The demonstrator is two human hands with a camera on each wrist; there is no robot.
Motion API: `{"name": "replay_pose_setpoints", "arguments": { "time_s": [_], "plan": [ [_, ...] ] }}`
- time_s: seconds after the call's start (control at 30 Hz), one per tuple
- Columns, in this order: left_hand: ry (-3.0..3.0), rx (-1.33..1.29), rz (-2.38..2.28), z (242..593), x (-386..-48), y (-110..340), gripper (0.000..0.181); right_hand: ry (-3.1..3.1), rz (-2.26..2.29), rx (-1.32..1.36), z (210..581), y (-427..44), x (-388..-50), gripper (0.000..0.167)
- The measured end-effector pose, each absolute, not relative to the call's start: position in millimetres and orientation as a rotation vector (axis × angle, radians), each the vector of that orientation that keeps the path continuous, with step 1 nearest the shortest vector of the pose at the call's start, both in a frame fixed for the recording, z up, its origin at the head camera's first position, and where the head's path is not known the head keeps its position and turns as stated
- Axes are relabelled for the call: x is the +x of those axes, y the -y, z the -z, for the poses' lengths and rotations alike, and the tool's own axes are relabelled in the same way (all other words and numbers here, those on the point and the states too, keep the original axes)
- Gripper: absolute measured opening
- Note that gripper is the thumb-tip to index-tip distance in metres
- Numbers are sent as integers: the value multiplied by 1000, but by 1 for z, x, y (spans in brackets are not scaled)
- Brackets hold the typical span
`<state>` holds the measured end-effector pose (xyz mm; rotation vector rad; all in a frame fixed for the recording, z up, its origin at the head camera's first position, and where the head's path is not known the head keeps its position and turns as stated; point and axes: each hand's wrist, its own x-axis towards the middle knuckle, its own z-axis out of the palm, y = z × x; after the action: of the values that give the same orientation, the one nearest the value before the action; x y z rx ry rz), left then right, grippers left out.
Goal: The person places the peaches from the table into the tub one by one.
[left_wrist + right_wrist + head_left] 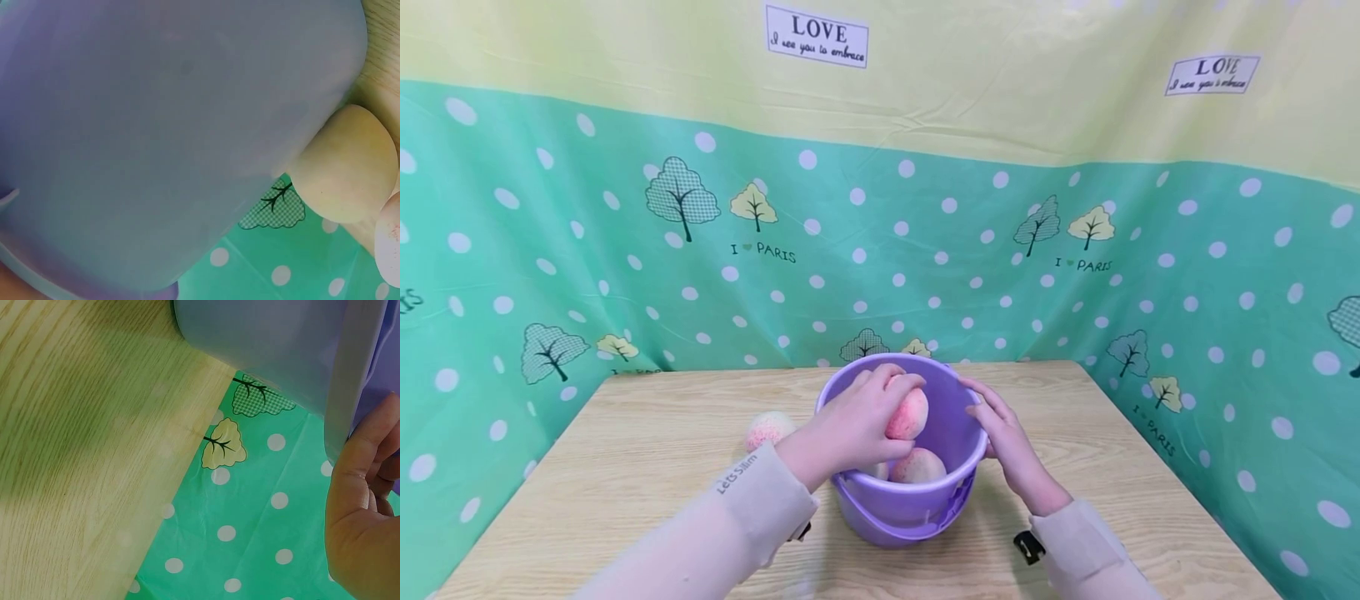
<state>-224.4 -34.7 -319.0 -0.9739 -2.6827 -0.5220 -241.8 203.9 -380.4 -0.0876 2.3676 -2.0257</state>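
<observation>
Inside the mouth of a purple bucket [880,512], my left hand [853,421] grips a pink-and-cream peach [910,414]. Below it, another peach [919,467] lies in the bucket, with part of a pale one [877,471] beside it, mostly hidden by the hand. My right hand [1011,446] holds the bucket's right rim, thumb at the inner side and other fingers outside; the right wrist view shows this hand [362,494] at the rim too. Left of the bucket, a peach [767,428] rests on the table. The left wrist view shows two peaches [347,165] outside the bucket wall; the left hand's grip is hidden there.
The bucket's purple handle [955,504] hangs down on the near side. A wood-grain table [677,450] carries everything. Green and yellow printed cloth [865,275] closes off the back and both sides. The bucket stands near the table's middle.
</observation>
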Motion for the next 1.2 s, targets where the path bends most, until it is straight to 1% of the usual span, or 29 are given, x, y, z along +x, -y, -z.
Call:
{"name": "replay_pose_setpoints", "arguments": {
  "time_s": [0.47, 1.0, 1.2],
  "plan": [
    [2683, -957, 495, 322, -223, 32, 75, -2383, 2019, -64, 382, -204, -242, 50],
    [2618, -967, 495, 322, -225, 34, 68, -2387, 2023, -80, 380, -203, -241, 51],
    [2615, -971, 520, 320, -226, 36, 69, -2386, 2022, -84, 380, -203, -241, 50]
  ]
}}
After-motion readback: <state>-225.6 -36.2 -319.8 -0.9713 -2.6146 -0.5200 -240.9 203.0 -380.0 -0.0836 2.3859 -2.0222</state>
